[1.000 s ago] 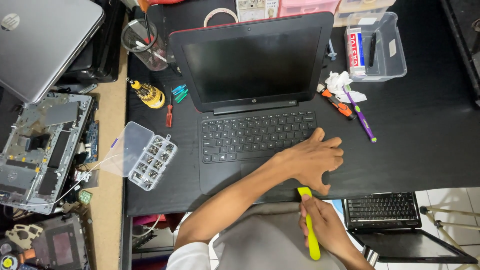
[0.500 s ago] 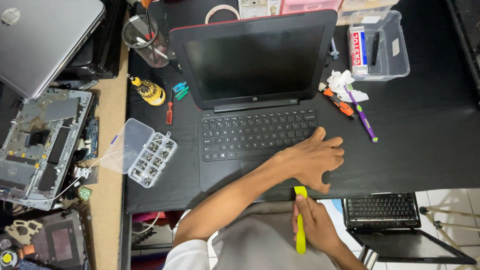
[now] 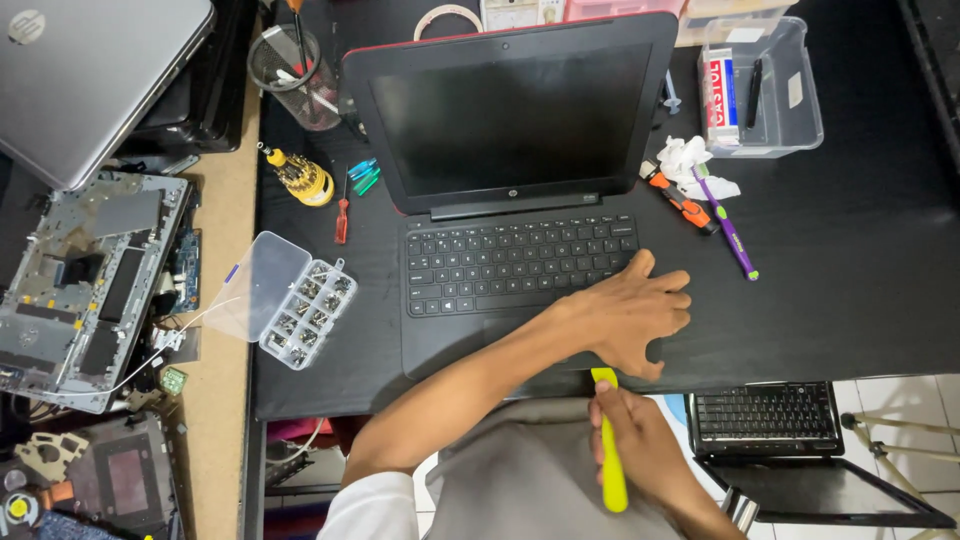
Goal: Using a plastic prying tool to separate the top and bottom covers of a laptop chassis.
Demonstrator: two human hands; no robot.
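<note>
While the left hand (image 3: 630, 315) presses the laptop (image 3: 510, 200) flat, the right hand (image 3: 645, 450) grips the yellow pry tool (image 3: 610, 450) pointing upward.

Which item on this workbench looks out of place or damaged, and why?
The stripped grey laptop chassis at the bench's left edge: its insides are exposed, with loose boards and wires beside it. The black laptop under the left hand looks intact.

Screw box (image 3: 290, 300) (lid open), purple pen (image 3: 727, 225)
</note>
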